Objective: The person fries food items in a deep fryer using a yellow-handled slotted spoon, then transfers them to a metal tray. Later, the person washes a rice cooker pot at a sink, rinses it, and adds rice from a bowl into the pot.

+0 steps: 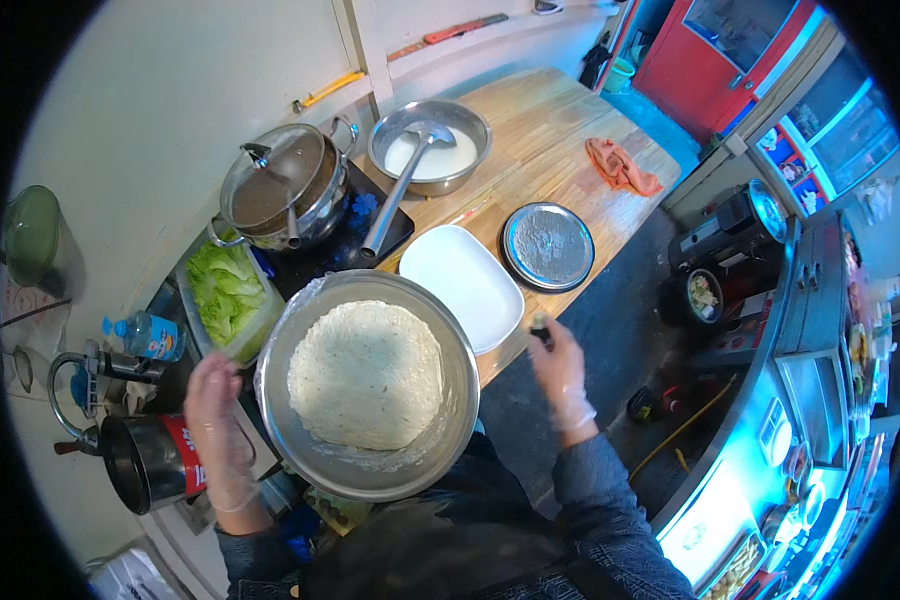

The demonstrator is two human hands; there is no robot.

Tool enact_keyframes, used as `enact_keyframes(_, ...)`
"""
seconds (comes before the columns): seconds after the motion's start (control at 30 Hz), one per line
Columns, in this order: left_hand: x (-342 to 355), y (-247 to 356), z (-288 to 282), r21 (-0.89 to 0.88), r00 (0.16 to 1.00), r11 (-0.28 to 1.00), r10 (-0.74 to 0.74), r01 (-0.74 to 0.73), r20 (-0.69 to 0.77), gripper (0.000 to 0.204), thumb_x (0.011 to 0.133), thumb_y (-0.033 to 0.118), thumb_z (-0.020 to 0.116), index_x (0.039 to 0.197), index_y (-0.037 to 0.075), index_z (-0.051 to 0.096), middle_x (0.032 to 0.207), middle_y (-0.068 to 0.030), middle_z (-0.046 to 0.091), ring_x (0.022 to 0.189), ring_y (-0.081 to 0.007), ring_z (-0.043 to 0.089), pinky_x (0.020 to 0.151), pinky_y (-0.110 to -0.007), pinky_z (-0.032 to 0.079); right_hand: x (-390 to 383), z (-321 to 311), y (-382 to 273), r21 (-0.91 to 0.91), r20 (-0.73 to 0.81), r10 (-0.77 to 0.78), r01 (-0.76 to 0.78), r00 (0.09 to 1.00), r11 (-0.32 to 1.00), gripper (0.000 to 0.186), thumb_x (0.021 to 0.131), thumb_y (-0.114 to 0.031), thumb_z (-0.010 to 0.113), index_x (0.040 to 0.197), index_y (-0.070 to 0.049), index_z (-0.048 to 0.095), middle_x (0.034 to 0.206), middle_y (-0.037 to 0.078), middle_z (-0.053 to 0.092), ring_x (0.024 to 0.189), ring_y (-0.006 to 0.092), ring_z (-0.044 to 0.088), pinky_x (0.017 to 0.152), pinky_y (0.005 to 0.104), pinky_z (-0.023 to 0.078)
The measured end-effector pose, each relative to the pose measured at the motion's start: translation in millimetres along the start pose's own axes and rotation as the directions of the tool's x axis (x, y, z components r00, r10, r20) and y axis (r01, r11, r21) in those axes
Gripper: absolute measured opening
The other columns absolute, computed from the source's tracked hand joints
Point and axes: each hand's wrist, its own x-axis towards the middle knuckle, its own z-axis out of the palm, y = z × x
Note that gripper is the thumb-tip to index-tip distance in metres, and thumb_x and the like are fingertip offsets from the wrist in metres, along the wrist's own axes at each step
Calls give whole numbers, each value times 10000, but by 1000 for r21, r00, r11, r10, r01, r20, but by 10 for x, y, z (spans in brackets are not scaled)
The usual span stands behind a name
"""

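A large metal bowl (465, 420) of pale, smooth dough (365, 375) is right in front of me, with plastic wrap along its left rim. My left hand (213, 410), in a clear plastic glove, is left of the bowl beside a clear box (263, 330) of lettuce (222, 290); motion blurs its fingers. On the bowl's right, my gloved right hand (560, 372) is closed on a small dark object (540, 335) with a pale tip, its kind unclear. Just beyond that hand lie a white rectangular tray (460, 285) and a round metal pan (548, 247), its bottom coated or speckled.
A lidded pot (285, 185) stands on an induction cooker (375, 235). Behind is a metal bowl (480, 130) of white liquid with a spatula (395, 200) across it. An orange cloth (622, 166) lies on the wooden table (530, 120). A faucet (58, 395) and dark pot (140, 460) are left.
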Motion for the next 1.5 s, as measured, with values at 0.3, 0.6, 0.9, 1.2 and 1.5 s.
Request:
enact_keyframes(0.3,-206,-27,-1405,29,903,1000,19,-8,-428,288,885,188,582,1122,32,628,1014,-31,653,862,-118,584,762,-255,464,602,608,692,99,76,-104,96,992,990,460,777,-117,662,1226,-64,575,1144,110,637,1012,213,615,889,337,468)
enact_keyframes(0.6,-416,154,-1883,-127,819,992,-76,3,-569,225,893,163,549,1021,-1,634,965,-83,651,838,-159,614,749,-262,490,333,116,730,73,-64,-111,115,992,991,309,907,-52,519,1194,50,572,1158,145,620,1056,227,582,940,324,442)
enact_keyframes(0.9,-181,170,-3708,8,763,974,184,-228,-620,169,913,110,534,902,-4,658,816,-41,645,730,-120,594,690,-236,466,-925,1136,-1798,326,216,-380,300,899,896,252,926,-126,536,1133,-5,615,1051,105,636,952,173,578,830,286,463)
enact_keyframes(1.2,162,-282,-4677,595,751,804,395,-3,-529,141,848,125,595,919,22,661,816,-82,663,721,-160,621,667,-285,481,-2566,2367,-2892,345,680,-587,514,440,785,167,854,-17,569,987,15,665,947,131,678,904,185,632,825,286,482)
enact_keyframes(1.5,153,-347,-4576,752,778,622,355,218,-519,154,866,158,526,908,92,659,912,-138,667,838,-343,634,719,-431,496,-2696,2603,-3037,282,744,-531,530,405,800,182,861,-52,588,1016,-1,669,974,137,680,920,210,645,833,297,485)
